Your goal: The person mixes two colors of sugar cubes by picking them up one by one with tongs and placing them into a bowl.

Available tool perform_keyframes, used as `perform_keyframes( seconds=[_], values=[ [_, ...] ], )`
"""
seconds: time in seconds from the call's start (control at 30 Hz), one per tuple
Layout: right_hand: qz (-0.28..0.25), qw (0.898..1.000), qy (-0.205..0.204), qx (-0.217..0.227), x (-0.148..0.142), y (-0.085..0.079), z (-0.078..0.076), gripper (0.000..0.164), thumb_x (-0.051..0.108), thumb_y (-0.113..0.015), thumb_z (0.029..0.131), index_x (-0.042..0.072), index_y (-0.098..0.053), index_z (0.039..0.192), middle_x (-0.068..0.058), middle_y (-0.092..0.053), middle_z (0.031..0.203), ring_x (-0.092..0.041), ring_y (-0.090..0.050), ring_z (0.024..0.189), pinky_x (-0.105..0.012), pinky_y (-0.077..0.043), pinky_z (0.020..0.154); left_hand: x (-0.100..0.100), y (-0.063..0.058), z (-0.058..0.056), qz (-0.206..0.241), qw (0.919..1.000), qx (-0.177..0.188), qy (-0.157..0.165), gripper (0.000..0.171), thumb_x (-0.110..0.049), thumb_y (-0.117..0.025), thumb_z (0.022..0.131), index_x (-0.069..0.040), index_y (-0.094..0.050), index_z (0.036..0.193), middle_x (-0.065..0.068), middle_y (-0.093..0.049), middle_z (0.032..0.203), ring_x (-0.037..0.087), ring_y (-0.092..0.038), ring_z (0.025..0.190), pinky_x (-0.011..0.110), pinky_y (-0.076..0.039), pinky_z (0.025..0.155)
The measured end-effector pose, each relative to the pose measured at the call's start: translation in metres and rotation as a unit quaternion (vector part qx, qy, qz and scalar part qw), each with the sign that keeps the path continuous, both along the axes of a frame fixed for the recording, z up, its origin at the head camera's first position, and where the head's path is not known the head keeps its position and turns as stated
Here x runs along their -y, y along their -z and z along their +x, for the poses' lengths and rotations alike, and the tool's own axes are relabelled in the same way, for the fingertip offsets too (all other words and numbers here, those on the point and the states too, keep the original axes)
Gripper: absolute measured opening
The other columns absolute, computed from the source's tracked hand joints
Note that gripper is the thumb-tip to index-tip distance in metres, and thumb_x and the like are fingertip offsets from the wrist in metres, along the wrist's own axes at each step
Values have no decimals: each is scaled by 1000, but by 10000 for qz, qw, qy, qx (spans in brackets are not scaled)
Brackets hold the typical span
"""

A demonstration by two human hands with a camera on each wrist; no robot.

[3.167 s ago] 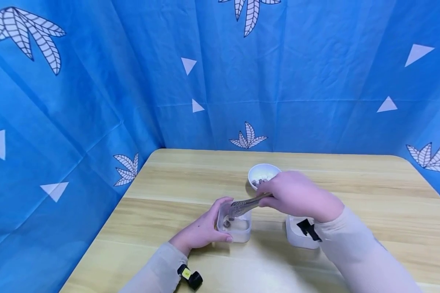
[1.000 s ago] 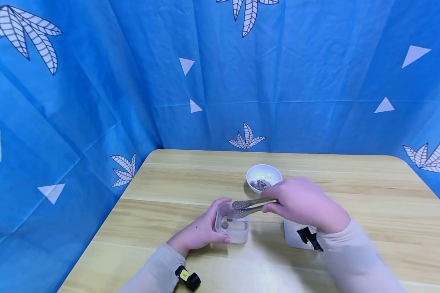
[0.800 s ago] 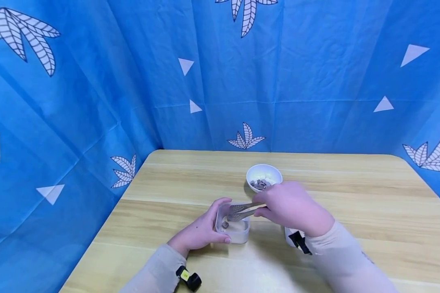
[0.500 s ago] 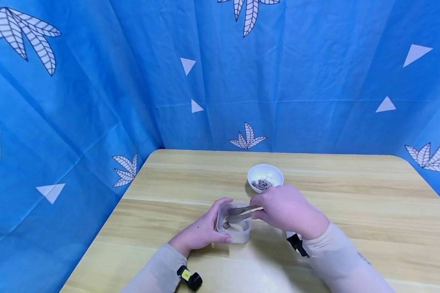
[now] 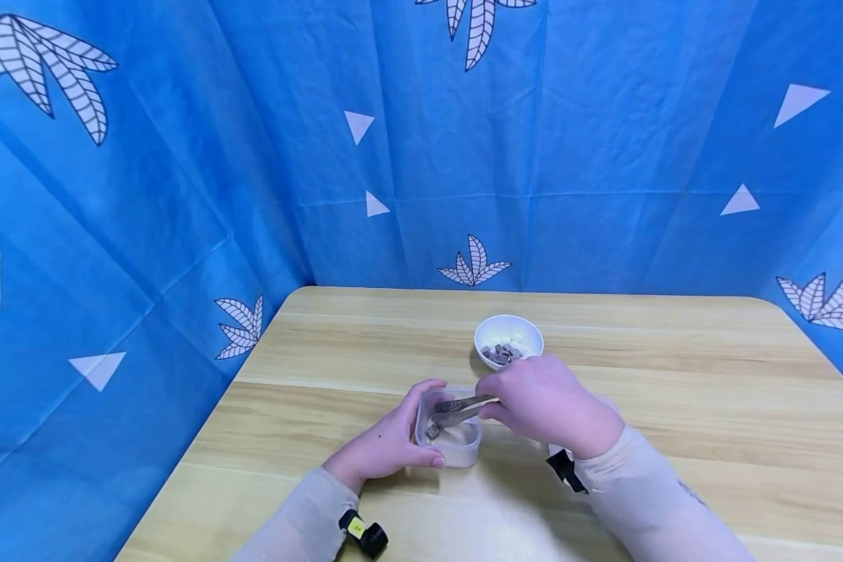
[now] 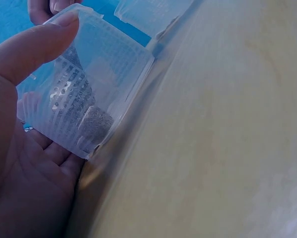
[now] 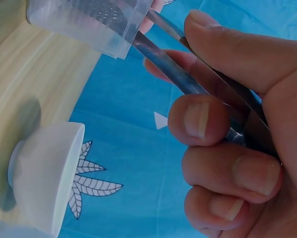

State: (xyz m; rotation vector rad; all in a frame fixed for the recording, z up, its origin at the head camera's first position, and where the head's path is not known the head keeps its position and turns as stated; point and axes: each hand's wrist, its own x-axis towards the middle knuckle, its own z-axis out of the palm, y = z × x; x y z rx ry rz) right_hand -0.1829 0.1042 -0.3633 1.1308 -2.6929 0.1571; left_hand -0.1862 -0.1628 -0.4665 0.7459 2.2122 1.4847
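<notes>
My left hand (image 5: 393,437) grips a clear plastic container (image 5: 457,454) from its left side, thumb in front and fingers behind. Metal tongs (image 7: 166,62) with perforated tips are in my right hand (image 5: 544,402), thumb on one arm and fingers curled round the other. Their tips reach down inside the container, beside a small greyish cube (image 6: 96,124) at its bottom, seen through the wall in the left wrist view. Just beyond my right hand stands a white bowl (image 5: 492,321) with several grey-brown and white cubes.
A second plastic container (image 6: 153,15) stands to the right, mostly hidden under my right wrist in the head view. The wooden table (image 5: 365,343) ends at a blue patterned curtain (image 5: 590,140) behind and on the left.
My right hand has moved left and down, carrying the tongs from above the container's rim to inside it. The left hand keeps its hold on the container.
</notes>
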Motion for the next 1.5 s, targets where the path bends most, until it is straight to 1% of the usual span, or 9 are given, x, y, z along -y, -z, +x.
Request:
perform_keyframes(
  seconds=[0.3, 0.47, 0.7, 0.8, 0.9, 1.0, 1.17, 1.3, 1.5],
  values=[
    [-182, 9994, -188, 217, -3, -7, 1, 10, 35, -81, 84, 30, -75, 89, 19, -62, 72, 0, -50, 58, -29, -42, 49, 0, 0, 1, -32, 10000, -18, -61, 107, -23, -89, 76, -23, -20, 158, -9, -42, 151, 14, -43, 136, 45, -27, 116],
    [-453, 9980, -347, 270, -13, -18, 4, 9, 32, -80, 87, 31, -70, 86, 22, -56, 73, 1, -45, 58, -27, -40, 50, 0, 1, 0, -4, 10000, -28, -73, 108, -22, -89, 76, -22, -20, 158, -6, -43, 151, 16, -43, 136, 46, -28, 115],
    [-891, 9946, -394, 356, -34, -35, 3, 11, 27, -76, 92, 27, -77, 103, 21, -64, 84, 2, -51, 63, -27, -47, 57, -1, 0, 2, -67, 9999, -14, -159, 107, -23, -89, 75, -29, -20, 157, -2, -42, 153, 18, -40, 140, 47, -25, 117],
    [-949, 9947, -238, 301, -46, -40, 1, 13, 27, -75, 93, 26, -77, 105, 19, -68, 89, 0, -58, 69, -32, -52, 63, -1, -1, 3, -152, 9997, -43, -190, 105, -25, -89, 76, -32, -22, 156, -4, -43, 152, 17, -41, 139, 47, -26, 116],
    [-1022, 9946, -44, 185, -59, -43, -2, 14, 28, -74, 93, 25, -78, 107, 17, -71, 95, -2, -65, 77, -35, -55, 68, -1, -2, 2, -169, 9997, -90, -170, 104, -25, -89, 76, -29, -22, 156, -6, -44, 152, 17, -41, 139, 48, -27, 115],
    [-1132, 9933, 177, 137, -72, -45, -5, 15, 28, -74, 93, 26, -78, 107, 16, -73, 98, -3, -66, 81, -37, -55, 69, -1, -1, 2, -132, 9998, -90, -142, 105, -26, -88, 77, -24, -21, 158, -6, -44, 152, 16, -41, 139, 48, -27, 115],
    [-1099, 9916, 680, 105, -93, -44, -12, 17, 30, -73, 94, 25, -78, 110, 11, -74, 99, -10, -68, 80, -42, -55, 70, -2, -2, 2, -89, 9999, -8, -136, 104, -24, -89, 77, -26, -22, 157, -7, -45, 151, 14, -39, 140, 46, -25, 116],
    [-944, 9898, 1050, 197, -106, -41, -19, 20, 31, -71, 95, 21, -77, 110, 5, -76, 101, -21, -72, 88, -49, -55, 76, -2, -3, 3, -90, 9998, 33, -152, 104, -22, -89, 76, -27, -22, 156, -8, -44, 152, 14, -39, 141, 46, -24, 116],
    [-780, 9874, 1285, 485, -115, -37, -25, 21, 33, -70, 96, 21, -77, 111, 3, -75, 100, -24, -71, 89, -53, -54, 77, -2, -3, 3, -109, 9998, 3, -158, 103, -23, -89, 76, -34, -24, 154, -8, -45, 151, 13, -39, 140, 45, -25, 117]
  ],
)
